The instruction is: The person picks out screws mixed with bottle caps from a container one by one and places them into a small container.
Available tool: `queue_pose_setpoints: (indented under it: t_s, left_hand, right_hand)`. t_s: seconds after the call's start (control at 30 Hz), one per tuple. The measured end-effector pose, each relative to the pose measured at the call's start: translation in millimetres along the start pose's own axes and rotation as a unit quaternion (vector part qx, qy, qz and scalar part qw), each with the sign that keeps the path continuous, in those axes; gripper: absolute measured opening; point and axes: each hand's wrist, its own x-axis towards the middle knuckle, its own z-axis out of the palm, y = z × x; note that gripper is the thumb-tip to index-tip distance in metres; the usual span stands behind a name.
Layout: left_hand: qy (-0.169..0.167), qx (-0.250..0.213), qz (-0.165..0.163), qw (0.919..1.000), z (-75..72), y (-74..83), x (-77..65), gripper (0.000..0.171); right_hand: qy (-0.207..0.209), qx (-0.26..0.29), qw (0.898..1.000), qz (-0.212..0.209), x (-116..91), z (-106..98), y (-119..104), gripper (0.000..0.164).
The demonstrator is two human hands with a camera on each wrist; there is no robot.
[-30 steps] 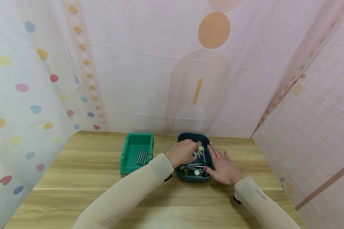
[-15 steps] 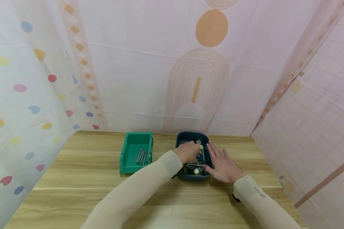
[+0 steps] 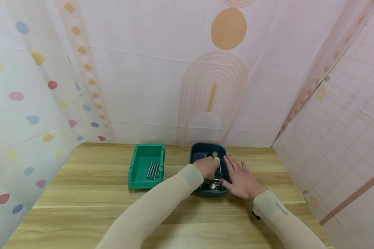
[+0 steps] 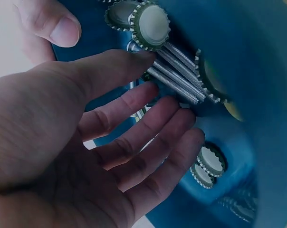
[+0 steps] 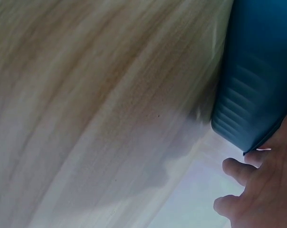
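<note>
My left hand reaches down into a dark blue tub. In the left wrist view, its fingers are loosely bent, with the thumb tip over several long metal screws. Nothing shows pinched between thumb and forefinger. Bottle caps lie beside the screws, their pale insides turned up. My right hand rests with spread fingers along the tub's right rim, and its thumb reaches over the edge. From the right wrist, the tub's ribbed outer wall shows next to those fingers. My left hand covers part of the tub's contents.
Left of the tub stands a green open-front bin with several long screws inside. Both containers sit near the back edge of a wooden table. Patterned cloth hangs behind and on both sides.
My left hand has moved right and deeper into the tub, its forearm following. The right hand stays on the rim. The head view has shifted slightly.
</note>
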Motion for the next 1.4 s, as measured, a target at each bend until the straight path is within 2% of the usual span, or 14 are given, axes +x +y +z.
queue_pose_setpoints:
  t_s: [0.13,0.27,0.3,0.4,0.47,0.53,0.6,0.7,0.8,0.83,0.97,1.07,1.23,1.4]
  left_hand:
    - [-0.002,-0.003,-0.008,1.0,6.9,0.6,15.5,0.032]
    - [0.009,0.011,-0.011,0.9998,32.6,-8.6,53.4,0.03]
    - [0.01,0.008,-0.012,0.9998,35.5,-9.9,57.5,0.031]
    - [0.011,-0.001,-0.015,0.9998,37.8,-11.1,60.7,0.033]
    - [0.004,-0.011,-0.019,0.9997,30.6,-8.6,50.5,0.034]
    - [0.007,-0.009,-0.021,0.9997,31.0,-8.6,48.8,0.034]
    - [0.005,-0.002,-0.024,0.9997,36.3,-10.7,55.0,0.033]
    - [0.004,0.016,-0.026,0.9995,51.9,-18.0,75.3,0.029]
    - [0.004,0.029,-0.021,0.9994,55.0,-19.7,79.7,0.025]
    - [0.005,0.032,-0.02,0.9993,52.2,-18.6,75.7,0.024]
    - [0.005,0.023,-0.006,0.9997,23.2,-8.6,35.2,0.019]
    - [0.004,0.018,0.004,0.9998,8.0,-5.2,12.1,0.016]
    - [0.004,0.013,0.024,0.9996,-0.6,-8.5,0.1,0.013]
    - [0.003,0.005,0.033,0.9994,-3.1,-13.5,3.1,0.012]
  right_hand:
    - [-0.001,0.004,1.0,0.002,1,0,-1,0.098]
    - [-0.002,0.009,1.0,0.005,1,0,-2,0.097]
    - [-0.001,0.011,1.0,0.006,1,0,-2,0.097]
    - [0.002,0.013,1.0,0.007,1,0,-2,0.096]
    - [0.001,0.014,1.0,0.007,1,0,-2,0.096]
    - [-0.002,0.011,1.0,0.009,1,0,-2,0.097]
    - [-0.001,0.013,1.0,0.008,2,-1,-3,0.096]
    - [0.003,0.015,1.0,0.007,1,-1,-3,0.096]
    - [0.006,0.014,1.0,0.004,1,-1,-3,0.095]
    - [0.003,0.013,1.0,0.006,1,-1,-3,0.096]
    - [0.0,0.012,1.0,0.008,1,1,-2,0.097]
    - [-0.002,0.012,1.0,0.01,1,1,-2,0.099]
    - [0.005,0.012,1.0,0.008,1,1,-3,0.099]
    - [0.006,0.011,1.0,0.007,1,1,-3,0.098]
